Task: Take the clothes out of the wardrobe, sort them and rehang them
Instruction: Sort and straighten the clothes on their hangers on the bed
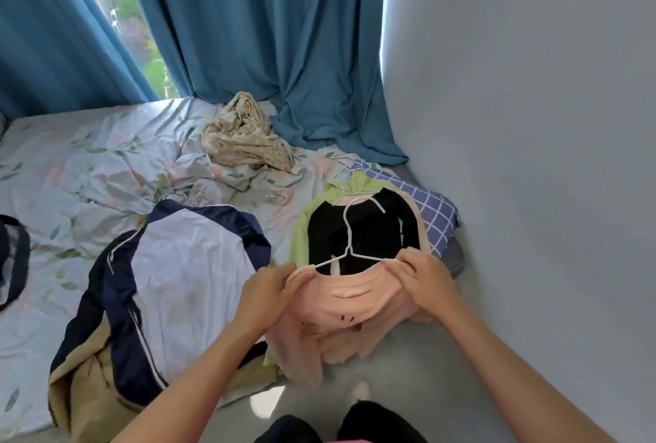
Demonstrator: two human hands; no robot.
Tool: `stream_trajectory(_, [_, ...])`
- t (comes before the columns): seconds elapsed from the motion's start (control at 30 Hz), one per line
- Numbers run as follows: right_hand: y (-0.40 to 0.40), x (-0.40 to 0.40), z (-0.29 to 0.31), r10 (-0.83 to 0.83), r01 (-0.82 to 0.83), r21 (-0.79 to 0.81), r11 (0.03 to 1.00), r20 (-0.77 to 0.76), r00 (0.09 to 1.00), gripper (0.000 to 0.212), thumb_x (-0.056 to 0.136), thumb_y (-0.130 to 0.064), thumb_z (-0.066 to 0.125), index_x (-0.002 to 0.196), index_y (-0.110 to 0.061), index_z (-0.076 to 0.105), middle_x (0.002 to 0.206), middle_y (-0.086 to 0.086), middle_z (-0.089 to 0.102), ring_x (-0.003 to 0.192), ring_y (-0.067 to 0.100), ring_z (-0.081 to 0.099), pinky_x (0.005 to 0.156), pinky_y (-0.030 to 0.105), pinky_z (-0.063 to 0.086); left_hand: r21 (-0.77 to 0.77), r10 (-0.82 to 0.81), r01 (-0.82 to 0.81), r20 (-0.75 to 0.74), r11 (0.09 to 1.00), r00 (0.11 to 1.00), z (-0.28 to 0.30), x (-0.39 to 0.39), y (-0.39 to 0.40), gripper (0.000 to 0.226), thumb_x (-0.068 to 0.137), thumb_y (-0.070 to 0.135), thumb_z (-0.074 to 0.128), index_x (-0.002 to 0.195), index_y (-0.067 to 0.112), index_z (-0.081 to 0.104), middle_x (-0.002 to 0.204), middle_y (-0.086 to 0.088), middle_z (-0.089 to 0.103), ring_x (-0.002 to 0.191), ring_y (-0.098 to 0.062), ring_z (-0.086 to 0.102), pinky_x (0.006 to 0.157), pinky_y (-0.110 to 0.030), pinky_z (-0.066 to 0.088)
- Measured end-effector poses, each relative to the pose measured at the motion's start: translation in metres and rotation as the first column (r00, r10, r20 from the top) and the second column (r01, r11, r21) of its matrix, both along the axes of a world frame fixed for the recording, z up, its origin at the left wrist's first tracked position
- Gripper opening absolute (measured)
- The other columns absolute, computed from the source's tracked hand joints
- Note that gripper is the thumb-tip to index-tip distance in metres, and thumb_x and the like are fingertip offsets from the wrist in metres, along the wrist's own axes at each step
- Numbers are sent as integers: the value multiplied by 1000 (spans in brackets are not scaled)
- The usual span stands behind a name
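We pinch the pink top's (349, 295) neckline with left hand (275, 286) and right hand (424, 274), stretching it so the hanger (349, 245) fits, at the bed's (88, 172) 5 o'clock edge.

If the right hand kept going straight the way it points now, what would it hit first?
The right hand, pinching the pink top and white hanger, points forward-left. Probably it would meet the black garment first; depth is unclear.

Pink top (349, 295) – white hanger (349, 229), teal curtains (255, 23), floral sheet (88, 165)
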State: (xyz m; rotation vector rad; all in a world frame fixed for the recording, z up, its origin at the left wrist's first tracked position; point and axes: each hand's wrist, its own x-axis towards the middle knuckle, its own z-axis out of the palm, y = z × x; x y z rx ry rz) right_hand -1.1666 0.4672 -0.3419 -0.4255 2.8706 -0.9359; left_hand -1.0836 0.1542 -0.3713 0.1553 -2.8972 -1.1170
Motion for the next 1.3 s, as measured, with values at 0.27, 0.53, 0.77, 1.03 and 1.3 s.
stream_trajectory(0.27, [53,-103,-11,-109,109,-3,994,-19,994,30,101,-43,63,78,-26,57,74,-11,60,73,6,60,68,32,50,17,-40,39,46,999,998,-6,-120,53,55,102,61,52,69,19,40,60,0,51,65,-15,53,54,-26,32])
stream_trajectory(0.53, [44,-287,-74,-20,22,-18,1000,89,996,30,101,-45,62,78,-26,59,77,-9,61,74,4,58,63,21,38,-46,74,-69,120,997,990,-65,-262,38,38,109,48,42,79,24,39,64,2,50,62,-14,50,55,-37,38])
stream_trajectory(0.77, [22,-409,-197,31,-32,3,999,147,989,33,99,-49,63,72,-33,54,73,-12,58,75,4,58,68,28,40,-106,91,-72,188,992,978,-180,-362,17,28,109,37,44,86,21,43,75,5,54,69,-15,51,58,-35,36])
stream_trajectory(1.03, [-14,-486,-349,49,-58,112,992,78,996,26,101,-42,60,97,-17,66,95,-2,61,89,22,58,81,45,49,-212,46,-10,164,977,985,-334,-434,-7,17,105,36,42,106,21,51,99,3,50,87,-23,48,68,-41,41])
stream_trajectory(1.3, [-39,-480,-407,176,-199,236,951,113,978,52,98,-33,66,146,-18,53,139,7,51,130,29,45,107,48,44,-242,96,-39,232,969,968,-391,-430,-13,37,103,34,56,138,22,53,124,-2,55,111,-28,53,87,-46,49])
